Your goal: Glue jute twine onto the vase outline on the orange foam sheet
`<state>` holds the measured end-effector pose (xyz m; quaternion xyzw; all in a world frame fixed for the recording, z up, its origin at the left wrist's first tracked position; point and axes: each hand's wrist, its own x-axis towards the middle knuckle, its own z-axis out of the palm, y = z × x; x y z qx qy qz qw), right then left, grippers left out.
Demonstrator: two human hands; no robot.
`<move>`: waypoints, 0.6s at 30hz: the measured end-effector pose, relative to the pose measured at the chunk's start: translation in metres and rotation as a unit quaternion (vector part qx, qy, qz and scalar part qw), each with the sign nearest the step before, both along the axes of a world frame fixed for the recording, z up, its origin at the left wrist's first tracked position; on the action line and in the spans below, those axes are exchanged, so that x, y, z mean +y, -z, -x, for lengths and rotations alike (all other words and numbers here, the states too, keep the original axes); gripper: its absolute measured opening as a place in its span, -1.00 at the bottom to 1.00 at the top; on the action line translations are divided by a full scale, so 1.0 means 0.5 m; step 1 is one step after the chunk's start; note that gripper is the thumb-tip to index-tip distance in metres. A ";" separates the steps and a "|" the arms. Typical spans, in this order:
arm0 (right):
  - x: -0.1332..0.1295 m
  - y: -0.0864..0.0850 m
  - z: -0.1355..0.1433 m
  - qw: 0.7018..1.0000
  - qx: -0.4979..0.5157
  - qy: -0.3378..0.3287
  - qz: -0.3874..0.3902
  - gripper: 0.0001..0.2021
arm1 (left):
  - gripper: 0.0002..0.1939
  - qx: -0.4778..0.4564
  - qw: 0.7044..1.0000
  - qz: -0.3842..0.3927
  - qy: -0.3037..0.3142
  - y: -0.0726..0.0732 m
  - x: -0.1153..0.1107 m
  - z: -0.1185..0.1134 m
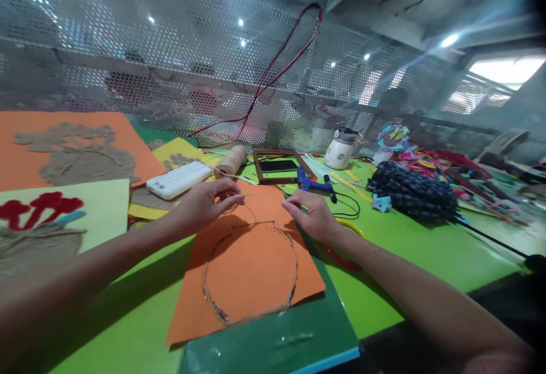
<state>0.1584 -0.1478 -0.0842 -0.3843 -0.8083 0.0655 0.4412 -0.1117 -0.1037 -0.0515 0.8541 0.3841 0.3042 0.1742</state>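
Two hands over an orange paper sheet point(256, 271), twine outline point(292, 294) laid on it in a round pot shape.
Left hand point(213, 204): thumb and forefinger nearly together beside a loose twine strand point(251, 210); can't tell from here if it's gripped. Right hand point(310, 213): fingers curled narrow past the outline's top right corner, can't tell if holding anything. Twine spool point(232, 161) beyond left hand, blue glue gun point(314, 186) just beyond right. Dark green sheet point(273, 345) under the orange.
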 end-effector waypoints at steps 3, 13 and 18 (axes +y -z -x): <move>-0.013 -0.002 0.016 0.999 -0.021 -0.037 -0.012 -0.80 | -0.71 -0.014 0.999 0.020 0.042 0.000 -0.029 -0.018; -0.052 -0.001 0.063 0.988 -0.070 -0.093 -0.096 -0.86 | -0.76 0.040 0.982 -0.124 0.140 0.014 -0.071 -0.035; -0.055 0.004 0.064 0.991 -0.055 -0.096 -0.071 -0.91 | -0.79 0.091 0.979 -0.135 0.121 0.021 -0.074 -0.034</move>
